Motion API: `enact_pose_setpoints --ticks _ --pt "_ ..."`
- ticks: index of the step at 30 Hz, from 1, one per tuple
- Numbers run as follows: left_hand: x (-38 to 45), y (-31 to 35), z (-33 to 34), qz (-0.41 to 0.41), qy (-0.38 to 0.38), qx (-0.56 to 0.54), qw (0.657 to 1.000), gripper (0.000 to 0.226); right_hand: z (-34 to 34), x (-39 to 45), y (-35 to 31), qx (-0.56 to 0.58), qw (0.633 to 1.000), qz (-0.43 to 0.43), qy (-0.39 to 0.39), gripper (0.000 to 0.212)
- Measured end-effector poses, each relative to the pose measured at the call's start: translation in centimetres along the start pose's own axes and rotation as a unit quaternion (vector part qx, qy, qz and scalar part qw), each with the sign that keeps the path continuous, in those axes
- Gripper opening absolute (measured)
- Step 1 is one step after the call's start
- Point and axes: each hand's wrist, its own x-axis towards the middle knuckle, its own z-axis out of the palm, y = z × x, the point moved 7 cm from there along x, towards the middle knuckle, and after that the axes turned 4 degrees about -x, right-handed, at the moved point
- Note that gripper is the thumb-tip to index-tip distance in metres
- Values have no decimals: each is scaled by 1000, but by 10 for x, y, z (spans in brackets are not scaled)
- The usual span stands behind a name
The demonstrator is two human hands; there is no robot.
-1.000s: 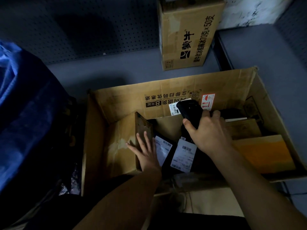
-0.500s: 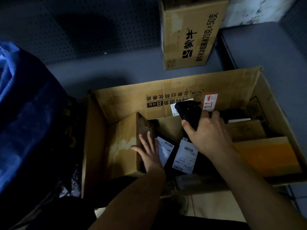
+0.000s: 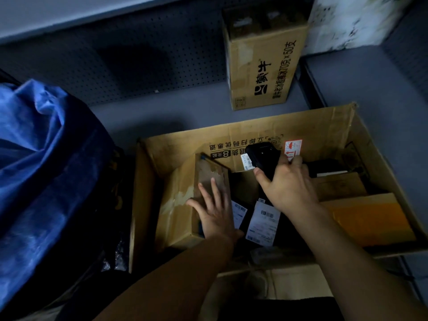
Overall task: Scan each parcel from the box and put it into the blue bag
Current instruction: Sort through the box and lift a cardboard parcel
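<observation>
A large open cardboard box [image 3: 324, 126] holds several parcels. My left hand [image 3: 215, 209] lies flat, fingers spread, on a brown carton parcel [image 3: 178, 200] at the box's left side. My right hand [image 3: 287, 184] grips a black handheld scanner [image 3: 261, 158] above dark bagged parcels with white barcode labels [image 3: 264, 218]. An orange padded envelope [image 3: 372, 218] and a flat brown parcel [image 3: 340, 186] lie at the right of the box. The blue bag [image 3: 41, 163] stands to the left of the box.
A tall printed carton [image 3: 261, 66] stands upright behind the big box. A dark perforated panel [image 3: 139, 56] runs along the back. Grey floor [image 3: 370, 89] shows to the right and behind. Brown paper lies under the box's near edge.
My left hand has slid left off the labelled bags onto the brown carton. My right hand with the scanner has shifted slightly up and right.
</observation>
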Motion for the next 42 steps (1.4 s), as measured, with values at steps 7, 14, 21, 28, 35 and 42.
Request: enact_pose_setpoints --ticks 7,14,21,28,35,42 --pt "-28 -2 -49 31 50 -60 996 127 -10 -5 3 -7 1000 3 7 82" --pt "-40 -11 -60 61 92 -180 978 125 -12 -4 18 15 999 35 36 81" --pt "-40 -8 -39 85 91 -263 957 126 -11 0 25 25 998 47 45 81" --pt "-29 -10 -10 103 81 -269 954 121 -7 1 27 21 998 43 47 83" --pt "-24 -21 21 94 54 -248 963 116 -5 1 25 19 998 38 39 84" --pt "-25 -43 25 63 35 -309 948 109 -6 -2 23 22 998 34 40 80"
